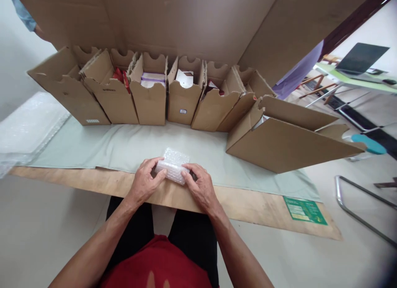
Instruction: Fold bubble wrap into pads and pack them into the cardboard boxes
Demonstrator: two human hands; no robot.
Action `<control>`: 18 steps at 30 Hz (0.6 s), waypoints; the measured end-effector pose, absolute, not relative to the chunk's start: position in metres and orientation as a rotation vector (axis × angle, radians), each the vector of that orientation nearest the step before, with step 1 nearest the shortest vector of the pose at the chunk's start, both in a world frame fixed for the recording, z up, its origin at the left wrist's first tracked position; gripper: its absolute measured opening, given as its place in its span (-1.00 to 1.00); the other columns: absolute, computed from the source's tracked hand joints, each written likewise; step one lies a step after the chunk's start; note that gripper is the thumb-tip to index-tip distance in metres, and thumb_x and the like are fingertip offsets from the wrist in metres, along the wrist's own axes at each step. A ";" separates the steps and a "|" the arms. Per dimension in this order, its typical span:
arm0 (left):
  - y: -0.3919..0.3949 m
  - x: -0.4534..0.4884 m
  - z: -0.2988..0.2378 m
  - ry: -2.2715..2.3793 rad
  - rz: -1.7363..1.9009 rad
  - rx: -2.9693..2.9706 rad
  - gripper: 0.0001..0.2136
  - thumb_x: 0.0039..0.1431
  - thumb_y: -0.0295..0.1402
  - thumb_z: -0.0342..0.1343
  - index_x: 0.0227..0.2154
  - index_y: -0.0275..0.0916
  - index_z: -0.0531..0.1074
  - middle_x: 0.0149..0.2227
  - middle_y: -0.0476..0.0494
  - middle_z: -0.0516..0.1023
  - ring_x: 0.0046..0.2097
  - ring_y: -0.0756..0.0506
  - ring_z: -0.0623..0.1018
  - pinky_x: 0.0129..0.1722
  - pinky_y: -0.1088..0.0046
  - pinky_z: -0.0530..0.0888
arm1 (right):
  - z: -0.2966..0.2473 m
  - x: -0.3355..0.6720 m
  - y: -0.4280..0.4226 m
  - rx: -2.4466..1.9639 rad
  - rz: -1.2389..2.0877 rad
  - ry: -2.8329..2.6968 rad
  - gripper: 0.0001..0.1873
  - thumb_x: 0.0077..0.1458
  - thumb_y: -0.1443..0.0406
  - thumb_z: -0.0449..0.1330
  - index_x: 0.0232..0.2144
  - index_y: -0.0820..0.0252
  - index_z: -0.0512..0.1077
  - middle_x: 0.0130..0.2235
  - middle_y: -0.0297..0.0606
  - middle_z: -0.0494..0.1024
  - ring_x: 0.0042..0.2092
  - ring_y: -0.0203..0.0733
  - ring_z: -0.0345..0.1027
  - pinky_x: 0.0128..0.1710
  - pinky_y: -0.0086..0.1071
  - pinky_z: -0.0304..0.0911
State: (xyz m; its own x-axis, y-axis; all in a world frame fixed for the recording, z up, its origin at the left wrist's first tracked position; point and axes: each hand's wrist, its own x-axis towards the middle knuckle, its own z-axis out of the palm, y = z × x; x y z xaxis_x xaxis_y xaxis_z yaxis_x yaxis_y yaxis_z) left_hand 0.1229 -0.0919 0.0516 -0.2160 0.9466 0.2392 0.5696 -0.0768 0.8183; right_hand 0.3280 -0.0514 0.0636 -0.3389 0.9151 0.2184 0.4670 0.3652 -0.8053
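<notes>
A small piece of bubble wrap (174, 166), its near part folded or rolled over, lies at the front of the table between my hands. My left hand (147, 176) grips its left end with thumb and fingers. On the right end, my right hand (198, 182) holds it the same way, thumb toward me. The far part of the wrap lies flat on the pale green cloth (124, 145). Whether anything is inside the folded layers I cannot tell.
Behind the wrap stands a row of open cardboard boxes (150, 104), several holding small packets. Another cardboard box (279, 143) stands angled at right. Bubble wrap sheets (27, 127) lie at far left. A green label (305, 210) sits on the wooden edge. A laptop (361, 60) is farther right.
</notes>
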 end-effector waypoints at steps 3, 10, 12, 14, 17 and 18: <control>-0.093 0.124 0.049 1.804 1.236 1.617 -0.66 0.21 -0.19 0.13 -0.01 -0.21 0.54 -0.09 -0.20 0.60 -0.05 -0.20 0.58 -0.01 0.24 0.53 | 0.065 0.329 -0.044 -1.177 0.851 -1.944 -0.76 0.31 0.17 0.13 -0.11 0.08 0.55 -0.05 -0.19 0.64 0.03 -0.03 0.47 0.10 -0.13 0.26; -0.092 0.125 0.049 1.814 1.228 1.609 -0.66 0.21 -0.20 0.13 -0.03 -0.21 0.55 -0.12 -0.19 0.60 -0.06 -0.19 0.58 -0.04 0.25 0.54 | 0.071 0.328 -0.014 -1.206 0.889 -1.971 -0.70 0.34 0.17 0.07 -0.12 0.11 0.57 -0.09 -0.19 0.64 -0.04 -0.05 0.48 0.04 -0.18 0.29; -0.092 0.125 0.050 1.809 1.226 1.613 -0.66 0.20 -0.21 0.13 -0.02 -0.21 0.56 -0.12 -0.19 0.60 -0.06 -0.19 0.58 -0.05 0.26 0.54 | 0.071 0.326 -0.005 -1.264 0.845 -2.060 -0.74 0.26 0.22 0.16 -0.07 0.14 0.56 -0.06 -0.16 0.64 -0.03 -0.03 0.46 0.03 -0.16 0.28; -0.092 0.125 0.050 1.808 1.241 1.618 -0.67 0.20 -0.22 0.13 -0.02 -0.20 0.56 -0.13 -0.19 0.60 -0.06 -0.19 0.58 -0.05 0.26 0.54 | 0.071 0.322 0.003 -1.312 0.790 -2.160 -0.72 0.21 0.27 0.21 -0.04 0.15 0.55 -0.06 -0.15 0.64 -0.04 -0.02 0.45 0.02 -0.16 0.27; -0.092 0.126 0.051 1.810 1.252 1.633 -0.68 0.20 -0.23 0.12 -0.04 -0.19 0.56 -0.14 -0.17 0.62 -0.07 -0.19 0.58 -0.06 0.26 0.54 | 0.071 0.314 0.011 -1.370 0.695 -2.273 -0.70 0.19 0.27 0.25 -0.02 0.16 0.54 -0.08 -0.13 0.64 -0.05 -0.01 0.44 0.01 -0.17 0.25; -0.091 0.126 0.051 1.806 1.248 1.648 -0.69 0.20 -0.24 0.12 -0.04 -0.18 0.56 -0.14 -0.17 0.62 -0.08 -0.19 0.58 -0.05 0.26 0.53 | 0.072 0.311 0.013 -1.395 0.662 -2.304 -0.71 0.17 0.27 0.27 -0.04 0.16 0.55 -0.09 -0.12 0.64 -0.06 0.00 0.44 0.00 -0.17 0.24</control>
State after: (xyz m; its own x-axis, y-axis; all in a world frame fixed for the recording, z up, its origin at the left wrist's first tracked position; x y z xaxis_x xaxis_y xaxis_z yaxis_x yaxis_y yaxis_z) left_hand 0.1263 -0.0913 0.0513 -0.2297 0.9350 0.2704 0.5836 -0.0900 0.8070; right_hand 0.3106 0.0132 0.0719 -0.4438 0.8936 0.0671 0.7218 0.4009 -0.5642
